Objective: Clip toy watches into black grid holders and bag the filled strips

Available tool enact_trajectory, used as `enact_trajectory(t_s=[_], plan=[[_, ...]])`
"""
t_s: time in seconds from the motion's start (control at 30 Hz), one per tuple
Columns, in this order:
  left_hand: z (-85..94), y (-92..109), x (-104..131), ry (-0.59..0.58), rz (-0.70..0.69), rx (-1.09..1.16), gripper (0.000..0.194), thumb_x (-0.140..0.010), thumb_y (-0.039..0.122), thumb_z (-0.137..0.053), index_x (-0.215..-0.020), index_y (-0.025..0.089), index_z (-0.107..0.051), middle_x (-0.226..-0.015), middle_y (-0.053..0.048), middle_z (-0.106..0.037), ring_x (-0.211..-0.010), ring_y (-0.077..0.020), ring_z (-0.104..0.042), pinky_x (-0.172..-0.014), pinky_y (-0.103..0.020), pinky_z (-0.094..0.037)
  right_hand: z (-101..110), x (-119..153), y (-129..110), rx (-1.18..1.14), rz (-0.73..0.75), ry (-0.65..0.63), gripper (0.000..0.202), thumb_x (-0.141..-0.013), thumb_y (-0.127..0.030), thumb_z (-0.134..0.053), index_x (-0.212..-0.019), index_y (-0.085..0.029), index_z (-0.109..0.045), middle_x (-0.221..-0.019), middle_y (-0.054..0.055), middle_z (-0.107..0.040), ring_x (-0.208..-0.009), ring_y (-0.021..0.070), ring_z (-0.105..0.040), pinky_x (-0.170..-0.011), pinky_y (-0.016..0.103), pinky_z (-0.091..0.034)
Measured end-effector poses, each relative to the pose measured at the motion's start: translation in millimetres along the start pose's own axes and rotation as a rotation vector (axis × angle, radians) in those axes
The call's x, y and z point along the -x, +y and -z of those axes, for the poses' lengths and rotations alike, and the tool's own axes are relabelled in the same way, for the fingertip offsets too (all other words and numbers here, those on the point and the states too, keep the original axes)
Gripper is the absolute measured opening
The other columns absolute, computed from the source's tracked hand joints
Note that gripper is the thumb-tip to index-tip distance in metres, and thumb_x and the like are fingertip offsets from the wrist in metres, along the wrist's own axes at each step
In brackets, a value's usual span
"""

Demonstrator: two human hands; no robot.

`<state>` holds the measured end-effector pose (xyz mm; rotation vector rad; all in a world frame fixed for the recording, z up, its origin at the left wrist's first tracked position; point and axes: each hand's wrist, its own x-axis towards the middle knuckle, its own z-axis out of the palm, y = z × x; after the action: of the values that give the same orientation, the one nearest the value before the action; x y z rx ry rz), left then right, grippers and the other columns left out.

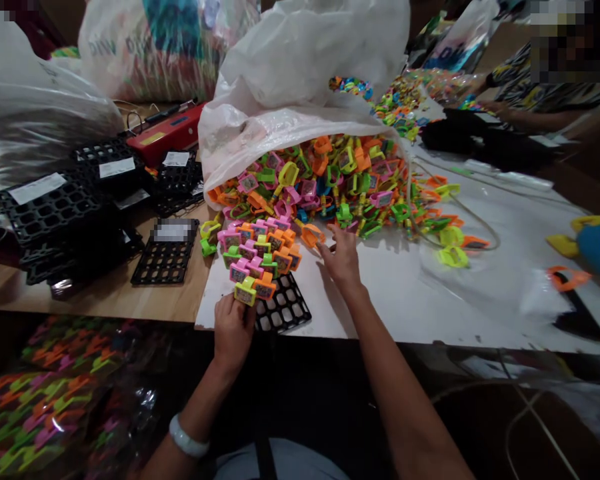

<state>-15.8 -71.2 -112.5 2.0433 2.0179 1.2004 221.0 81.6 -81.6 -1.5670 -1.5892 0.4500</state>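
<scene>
My left hand (pixel 234 330) is at the near edge of a black grid tray (pixel 285 308), its fingers closed on a yellow toy watch (pixel 245 291). Rows of pink, orange, yellow and green toy watches (pixel 255 250) stand in the tray's far part. The near right cells are bare. Just right of the tray, my right hand (pixel 344 261) pinches the end of an orange toy watch (pixel 312 235) between thumb and fingers. Behind both hands, a heap of mixed toy watches (pixel 350 170) spills from a white plastic bag (pixel 280 120).
Black grid trays (pixel 55 213) are stacked at left, with a single labelled tray (pixel 166 253) beside them. A red bar-shaped device (pixel 170 133) lies behind. A cable (pixel 480 227) loops over the white tabletop (pixel 390 293). Another person's arm (pixel 535 119) is at far right.
</scene>
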Motion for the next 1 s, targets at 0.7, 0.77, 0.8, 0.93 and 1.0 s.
enact_trajectory(t_s=[0.7, 0.77, 0.8, 0.93, 1.0], plan=[[5.1, 125, -46, -0.334, -0.358, 0.369, 0.025, -0.100, 0.027, -0.055, -0.122, 0.024, -0.066, -0.137, -0.009, -0.065, -0.138, -0.0290, -0.047, -0.116, -0.053, -0.031, 164, 95, -26, -0.209, 0.219, -0.413, 0.019, -0.093, -0.023, -0.062, -0.110, -0.028, -0.070, -0.096, 0.001, -0.073, -0.073, 0.0137, -0.068, -0.069, 0.025, -0.059], [-3.5, 124, -50, -0.504, -0.328, 0.505, 0.020, -0.099, 0.032, -0.057, -0.110, 0.023, -0.071, -0.123, -0.008, -0.071, -0.122, -0.0259, -0.061, -0.108, -0.047, -0.041, 170, 98, -23, -0.181, 0.219, -0.406, 0.021, -0.093, -0.021, -0.062, -0.112, -0.028, -0.069, -0.095, 0.001, -0.074, -0.074, 0.0137, -0.069, -0.071, 0.025, -0.060], [-6.2, 123, -50, -0.575, -0.288, 0.582, 0.020, -0.098, 0.033, -0.058, -0.106, 0.022, -0.072, -0.117, -0.008, -0.073, -0.112, -0.0229, -0.066, -0.101, -0.041, -0.047, 171, 99, -20, -0.172, 0.221, -0.400, 0.022, -0.092, -0.021, -0.062, -0.112, -0.027, -0.068, -0.095, 0.001, -0.074, -0.075, 0.0139, -0.070, -0.072, 0.024, -0.060], [-7.4, 119, -45, -0.666, -0.183, 0.729, 0.019, -0.096, 0.033, -0.061, -0.098, 0.020, -0.075, -0.102, -0.007, -0.069, -0.090, -0.0155, -0.068, -0.080, -0.025, -0.053, 162, 105, -8, -0.194, 0.269, -0.422, 0.020, -0.093, -0.022, -0.063, -0.111, -0.026, -0.068, -0.097, 0.002, -0.076, -0.083, 0.0155, -0.073, -0.078, 0.025, -0.060], [-5.8, 118, -43, -0.652, -0.175, 0.712, 0.016, -0.095, 0.029, -0.063, -0.095, 0.020, -0.075, -0.100, -0.006, -0.067, -0.089, -0.0149, -0.066, -0.078, -0.024, -0.052, 153, 107, -6, -0.225, 0.305, -0.446, 0.020, -0.094, -0.021, -0.061, -0.112, -0.027, -0.068, -0.100, 0.002, -0.076, -0.086, 0.0153, -0.073, -0.080, 0.025, -0.060]])
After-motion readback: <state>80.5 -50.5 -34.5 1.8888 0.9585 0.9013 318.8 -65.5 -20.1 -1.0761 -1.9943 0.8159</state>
